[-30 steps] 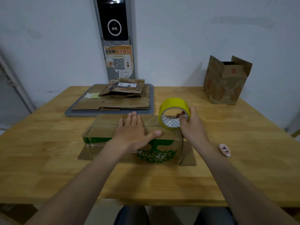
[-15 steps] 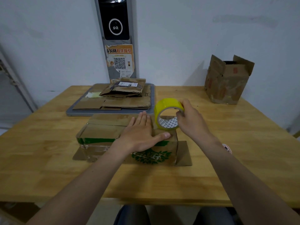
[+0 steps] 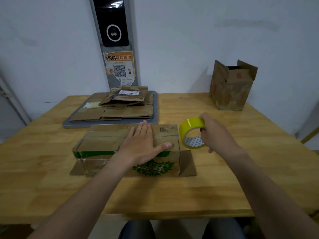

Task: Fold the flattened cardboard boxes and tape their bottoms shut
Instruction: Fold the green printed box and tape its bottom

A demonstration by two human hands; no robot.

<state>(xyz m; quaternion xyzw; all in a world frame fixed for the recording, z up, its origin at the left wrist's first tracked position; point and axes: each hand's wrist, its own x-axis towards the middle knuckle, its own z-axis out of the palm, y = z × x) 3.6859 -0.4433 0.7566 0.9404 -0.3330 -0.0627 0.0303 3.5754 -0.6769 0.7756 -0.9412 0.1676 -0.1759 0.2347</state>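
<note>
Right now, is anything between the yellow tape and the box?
Only open air separates the tape roll, gripped by the right hand, from the box. The left hand lies flat across the top seam, though.

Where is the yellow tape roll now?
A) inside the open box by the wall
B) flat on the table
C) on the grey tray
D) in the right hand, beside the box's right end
D: the right hand grips the yellow tape roll just right of the box under the left hand.
</note>
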